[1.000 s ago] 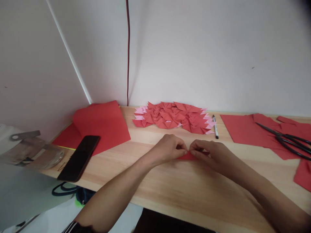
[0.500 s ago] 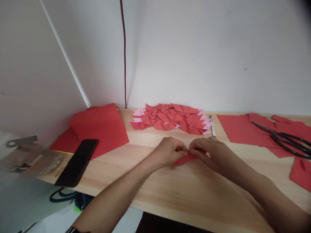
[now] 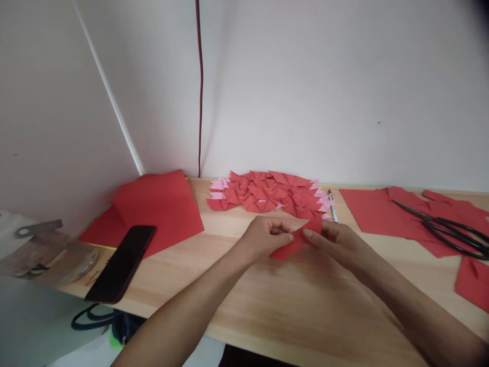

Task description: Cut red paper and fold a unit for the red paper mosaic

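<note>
Between my hands is a small piece of red paper (image 3: 293,246), its left end low and its right corner tilted up. My left hand (image 3: 269,235) pinches its left part, thumb on the near face. My right hand (image 3: 333,237) grips the right part the same way, its fingers partly hidden behind the sheet. Just beyond my hands, several folded red and pink paper pieces (image 3: 267,192) lie in overlapping rows along the wall. A white marker pen (image 3: 333,206) with a dark tip lies at the right end of those rows.
On the right, black-handled scissors (image 3: 439,224) rest on red paper sheets (image 3: 367,209); another red piece (image 3: 473,280) lies nearer. At left, a black phone (image 3: 121,265) overlaps large red sheets (image 3: 164,209), beside a clear plastic bag (image 3: 49,260). A red-black cable (image 3: 200,92) hangs down the wall.
The red paper has been lifted and turned, so more of its face shows. Both hands have shifted slightly apart, with the thumbs now stretched along the paper. The view has tilted slightly.
</note>
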The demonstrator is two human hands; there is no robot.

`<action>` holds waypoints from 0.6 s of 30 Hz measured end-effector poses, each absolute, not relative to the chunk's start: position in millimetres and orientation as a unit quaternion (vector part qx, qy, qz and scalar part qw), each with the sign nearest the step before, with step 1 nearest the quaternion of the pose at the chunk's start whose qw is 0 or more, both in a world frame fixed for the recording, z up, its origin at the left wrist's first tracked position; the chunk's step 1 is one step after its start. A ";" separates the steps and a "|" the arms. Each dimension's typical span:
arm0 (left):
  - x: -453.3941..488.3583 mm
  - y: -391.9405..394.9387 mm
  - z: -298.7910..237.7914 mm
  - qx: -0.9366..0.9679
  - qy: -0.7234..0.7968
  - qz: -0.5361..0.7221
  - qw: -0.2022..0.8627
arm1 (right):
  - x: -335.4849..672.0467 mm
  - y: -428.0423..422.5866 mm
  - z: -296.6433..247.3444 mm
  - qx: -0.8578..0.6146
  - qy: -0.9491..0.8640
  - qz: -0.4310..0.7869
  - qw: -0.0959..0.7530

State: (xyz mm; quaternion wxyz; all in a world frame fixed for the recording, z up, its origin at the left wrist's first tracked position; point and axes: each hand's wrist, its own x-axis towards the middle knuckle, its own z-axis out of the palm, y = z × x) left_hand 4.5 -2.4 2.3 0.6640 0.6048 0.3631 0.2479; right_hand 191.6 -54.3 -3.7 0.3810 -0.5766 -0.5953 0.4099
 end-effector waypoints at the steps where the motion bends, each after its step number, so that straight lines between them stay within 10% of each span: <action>1: 3.6 -1.8 2.7 0.615 0.369 0.250 0.650 | 191.1 -55.2 -2.8 -0.570 -0.589 0.431 0.378; 18: 15.3 -4.9 -3.1 0.397 0.280 0.373 0.791 | 175.6 -61.4 -7.8 -0.616 -0.526 0.351 0.471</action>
